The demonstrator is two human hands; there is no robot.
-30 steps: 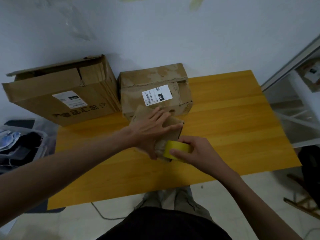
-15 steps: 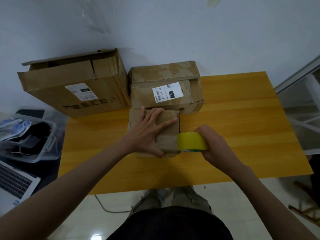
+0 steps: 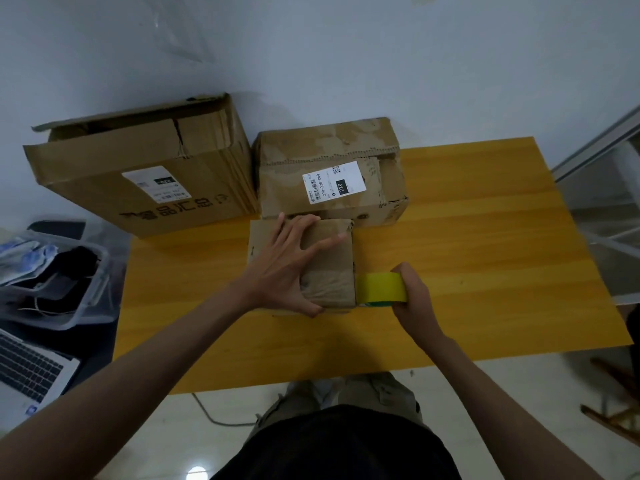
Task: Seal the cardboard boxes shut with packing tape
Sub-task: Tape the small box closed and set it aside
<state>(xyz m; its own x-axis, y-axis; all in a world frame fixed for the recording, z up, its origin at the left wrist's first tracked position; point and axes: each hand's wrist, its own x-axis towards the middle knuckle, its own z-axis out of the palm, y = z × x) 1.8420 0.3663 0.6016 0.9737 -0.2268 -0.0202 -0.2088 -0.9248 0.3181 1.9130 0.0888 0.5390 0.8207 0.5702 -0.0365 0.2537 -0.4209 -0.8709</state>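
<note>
Head view: worn brown small box [image 3: 329, 271].

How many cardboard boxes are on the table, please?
3: a large box at the back left, a labelled box beside it, and a small box under the left hand.

We see a yellow-green tape roll [image 3: 380, 287] at 3 o'clock of the small brown cardboard box [image 3: 330, 271]. Two larger brown boxes carry white labels with black print: one [image 3: 145, 181] at 10 o'clock, one [image 3: 332, 168] at 12. The table [image 3: 467, 254] is orange-yellow wood grain; the wall [image 3: 346, 64] pale grey-blue.
</note>
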